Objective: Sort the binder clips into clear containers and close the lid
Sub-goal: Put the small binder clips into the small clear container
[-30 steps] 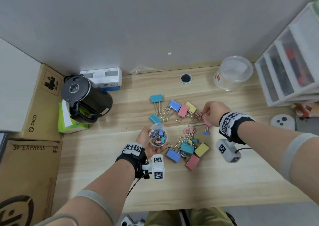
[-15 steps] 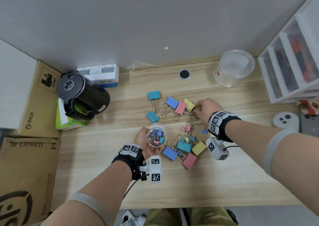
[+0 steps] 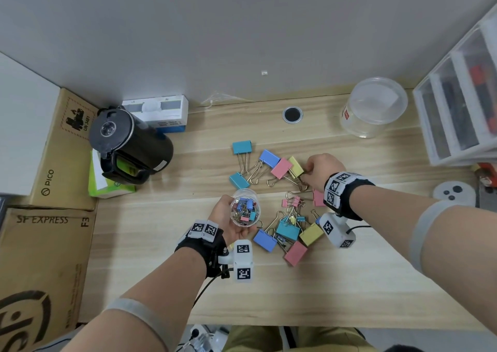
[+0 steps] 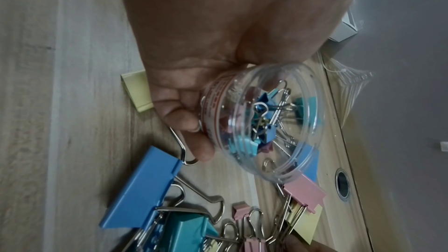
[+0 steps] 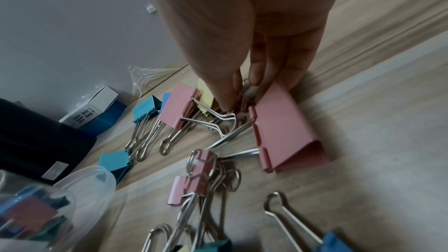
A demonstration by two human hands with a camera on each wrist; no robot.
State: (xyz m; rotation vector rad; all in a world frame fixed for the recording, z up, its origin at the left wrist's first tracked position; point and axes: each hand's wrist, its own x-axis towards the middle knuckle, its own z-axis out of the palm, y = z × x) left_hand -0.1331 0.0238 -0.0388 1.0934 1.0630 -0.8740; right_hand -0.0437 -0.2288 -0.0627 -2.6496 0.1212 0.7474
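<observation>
My left hand (image 3: 228, 228) grips a small clear container (image 3: 245, 211) partly filled with small coloured binder clips; its open mouth faces up (image 4: 264, 122). Large and small binder clips (image 3: 287, 230) in blue, teal, pink and yellow lie scattered on the wooden desk (image 3: 349, 284). My right hand (image 3: 306, 172) reaches down beside a yellow clip (image 3: 295, 166) and a large pink clip (image 5: 283, 127). Its thumb and forefinger (image 5: 238, 99) pinch a wire handle there. Which clip that handle belongs to is hidden by the fingers.
A larger clear tub with a lid (image 3: 373, 107) stands at the back right, next to a white drawer unit (image 3: 462, 96). A black kettle (image 3: 129, 142) and cardboard boxes (image 3: 53, 163) fill the left side. A cable hole (image 3: 292, 114) sits near the wall.
My right hand has shifted left from the pink clip toward the yellow clip's handles and closed its fingertips there. The left hand still holds the container in the same place.
</observation>
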